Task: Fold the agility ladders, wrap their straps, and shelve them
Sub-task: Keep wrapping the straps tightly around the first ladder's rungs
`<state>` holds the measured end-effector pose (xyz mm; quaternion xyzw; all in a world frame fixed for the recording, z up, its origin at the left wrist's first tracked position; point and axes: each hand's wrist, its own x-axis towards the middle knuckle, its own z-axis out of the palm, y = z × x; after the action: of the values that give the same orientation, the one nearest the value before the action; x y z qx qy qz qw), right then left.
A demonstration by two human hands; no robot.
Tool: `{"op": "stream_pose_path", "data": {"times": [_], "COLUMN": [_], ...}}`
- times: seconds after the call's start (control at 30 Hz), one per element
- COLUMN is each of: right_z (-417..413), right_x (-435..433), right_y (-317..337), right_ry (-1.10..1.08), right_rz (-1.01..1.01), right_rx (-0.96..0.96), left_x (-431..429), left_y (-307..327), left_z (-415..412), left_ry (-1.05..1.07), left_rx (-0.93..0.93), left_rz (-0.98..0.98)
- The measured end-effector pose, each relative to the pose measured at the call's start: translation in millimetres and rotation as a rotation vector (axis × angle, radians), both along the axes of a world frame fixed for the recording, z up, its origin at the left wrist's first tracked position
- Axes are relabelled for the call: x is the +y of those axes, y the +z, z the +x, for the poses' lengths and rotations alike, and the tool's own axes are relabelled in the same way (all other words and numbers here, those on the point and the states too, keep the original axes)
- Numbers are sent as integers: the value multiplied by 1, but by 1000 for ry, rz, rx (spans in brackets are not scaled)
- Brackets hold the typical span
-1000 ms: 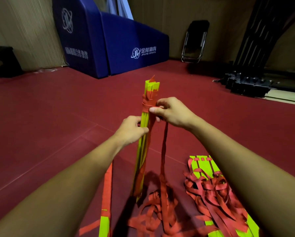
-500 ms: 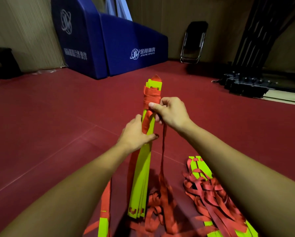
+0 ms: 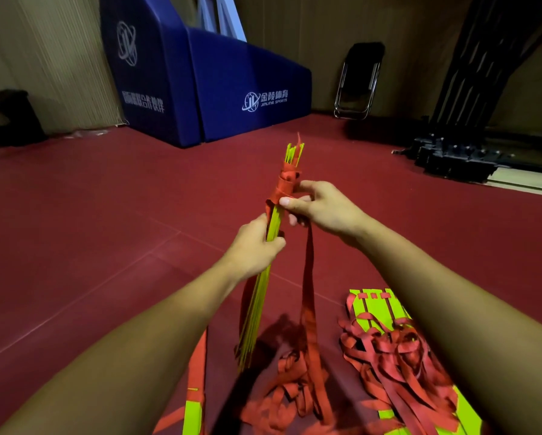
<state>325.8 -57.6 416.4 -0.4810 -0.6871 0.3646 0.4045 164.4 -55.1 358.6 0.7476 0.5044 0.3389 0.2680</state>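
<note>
Turned edge-on since half a second ago, the folded agility ladder [image 3: 257, 296] stands tilted above the dark red floor [image 3: 90, 230]. The left hand [image 3: 257, 243] grips its rungs; the right hand [image 3: 321, 205] pinches the red strap [image 3: 307, 277] just below the wrapped coils, probably between thumb and forefinger. The strap trails to a heap on the floor. A second ladder [image 3: 385, 306] lies to the right. A blue padded base [image 3: 232, 73] and a folding chair [image 3: 360, 80] stand by the wall.
</note>
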Motion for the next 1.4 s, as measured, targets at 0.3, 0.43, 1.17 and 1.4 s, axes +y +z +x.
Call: {"op": "stream_pose_path", "data": {"times": [0.3,0.43,1.17,1.4], "right_z": [10,9,13,10], "right_x": [2,4,7,3], "right_y": [0,1,2,4], "right_ry": [137,60,-40,59], "right_rz": [-80,9,66,30], "right_rx": [88,-19,-67,-64], "left_x": [1,2,6,8], "left_y": [2,6,10,17], "left_z": [4,2,-9,-17], "left_ry": [-118,-132,-105,-198], "left_rx": [-291,-298,-442,-428], "left_rz": [-174,-188,-228,-348]}}
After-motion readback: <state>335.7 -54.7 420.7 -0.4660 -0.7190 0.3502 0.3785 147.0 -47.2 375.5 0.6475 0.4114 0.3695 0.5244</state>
